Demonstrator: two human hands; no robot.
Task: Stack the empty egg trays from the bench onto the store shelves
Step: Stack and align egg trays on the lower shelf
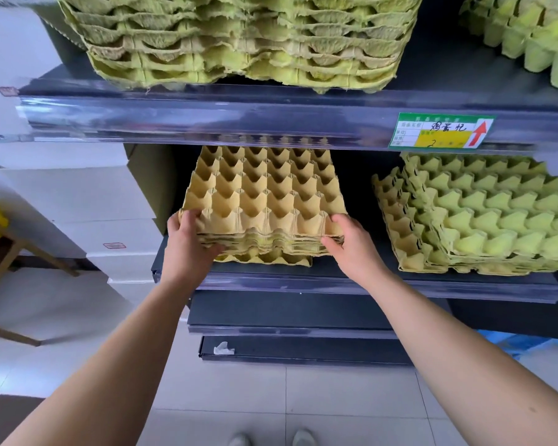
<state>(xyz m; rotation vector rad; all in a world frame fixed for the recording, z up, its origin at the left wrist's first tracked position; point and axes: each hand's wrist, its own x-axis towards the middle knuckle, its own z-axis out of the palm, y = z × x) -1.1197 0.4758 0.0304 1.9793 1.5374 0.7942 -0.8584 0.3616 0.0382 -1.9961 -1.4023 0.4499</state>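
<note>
Dark metal store shelving stands over a pale tiled floor [239,397], with white boxes [78,194] stacked against its left side and a wooden frame [10,252] further left. Four shelves are in view. The upper shelf [207,114] carries two piles of green egg trays: a tall pile [239,43] at centre and a second pile [529,37] at the right edge of view. Its front rail bears one green-and-yellow price label [442,130] with a red arrow pointing up. The middle shelf [335,281] carries two piles. The right pile [480,214] is green, its upper trays shifted back and to the right of the lower ones. The held stack [264,194] of tan-yellow trays lies at the shelf's centre, over a single tray [264,259] that juts out below it; whether the two touch cannot be told. The held stack lies flat, cups opening upward, six cups across, its near edge parallel to the shelf front and its far end under the upper shelf. The tray outline is nearly square, so its long axis cannot be told. The left hand [187,239] grasps the near-left corner and the right hand [351,243] grasps the near-right corner, fingers curled round the stack's edge. The two bottom shelves hold no trays; a white scrap [223,348] lies on the lowest one. Two shoe tips [239,441] show at the bottom edge.
</note>
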